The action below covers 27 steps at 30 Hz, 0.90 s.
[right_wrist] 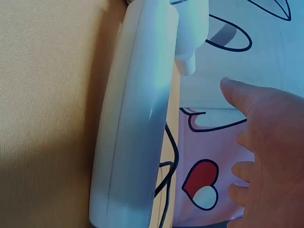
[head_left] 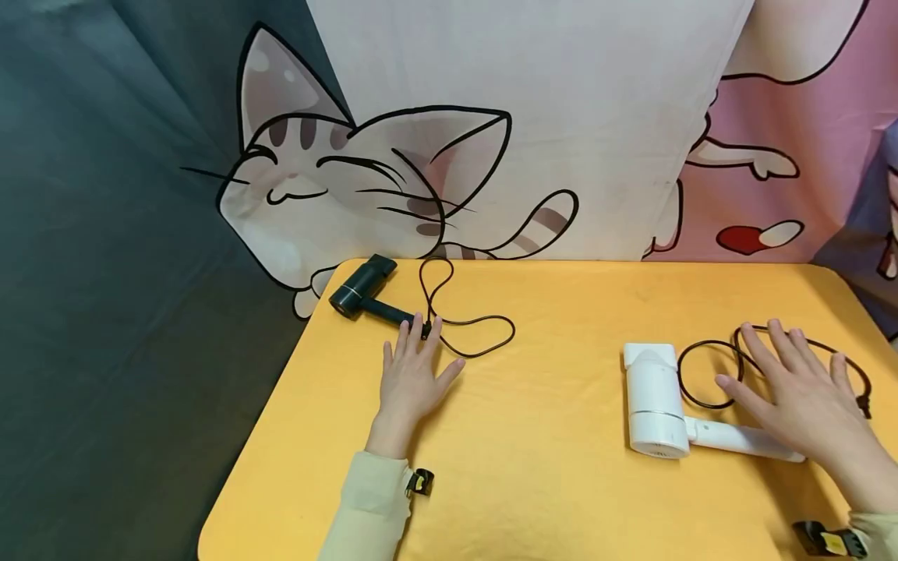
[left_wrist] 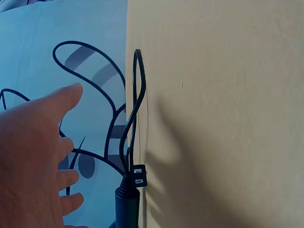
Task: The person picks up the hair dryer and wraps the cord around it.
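Note:
A black hair dryer [head_left: 363,287] lies at the table's far left, its handle toward the middle and its black cord [head_left: 484,319] looped beside it. My left hand [head_left: 410,382], fingers spread, hovers at the handle's end; the left wrist view shows the plug [left_wrist: 138,175] there and a gap between hand and handle. On the right lies a white hair dryer [head_left: 655,401], its handle [right_wrist: 133,118] pointing right. Over that handle and its black cord [head_left: 708,343] my right hand [head_left: 814,397] is held with fingers extended, gripping nothing. Part of the cord is hidden beneath this hand.
Both dryers lie on a yellow table [head_left: 533,436] with rounded corners. Behind its far edge hangs a printed curtain [head_left: 596,93] with a cartoon cat. A dark drape [head_left: 126,312] hangs at the left. Small black devices are strapped to both wrists.

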Each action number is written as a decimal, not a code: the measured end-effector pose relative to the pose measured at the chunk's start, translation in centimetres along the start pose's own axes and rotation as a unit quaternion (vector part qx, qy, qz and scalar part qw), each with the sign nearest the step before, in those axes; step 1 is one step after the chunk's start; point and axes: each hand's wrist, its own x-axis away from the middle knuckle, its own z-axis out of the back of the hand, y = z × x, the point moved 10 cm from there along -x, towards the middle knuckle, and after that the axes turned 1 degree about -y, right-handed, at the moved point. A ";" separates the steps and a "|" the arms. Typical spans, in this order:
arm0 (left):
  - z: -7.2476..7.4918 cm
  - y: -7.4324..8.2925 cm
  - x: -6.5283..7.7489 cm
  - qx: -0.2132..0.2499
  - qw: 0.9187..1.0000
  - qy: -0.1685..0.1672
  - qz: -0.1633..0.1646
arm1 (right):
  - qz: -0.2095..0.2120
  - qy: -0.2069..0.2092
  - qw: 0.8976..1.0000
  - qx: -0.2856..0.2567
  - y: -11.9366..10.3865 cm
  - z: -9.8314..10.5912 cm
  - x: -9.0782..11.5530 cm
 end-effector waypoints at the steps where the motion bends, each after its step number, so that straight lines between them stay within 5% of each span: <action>1: 0.1 0.0 0.0 0.002 1.000 0.001 -0.003 | 0.002 0.000 1.000 0.000 -0.1 0.0 0.0; 18: 2.3 -3.4 -2.0 -0.009 0.998 -0.027 -0.053 | 0.023 -0.007 0.999 -0.025 -1.7 0.1 -0.5; 27: 4.4 -5.9 -4.3 0.017 0.993 -0.001 -0.117 | 0.027 -0.012 0.999 -0.029 -2.2 0.2 -0.4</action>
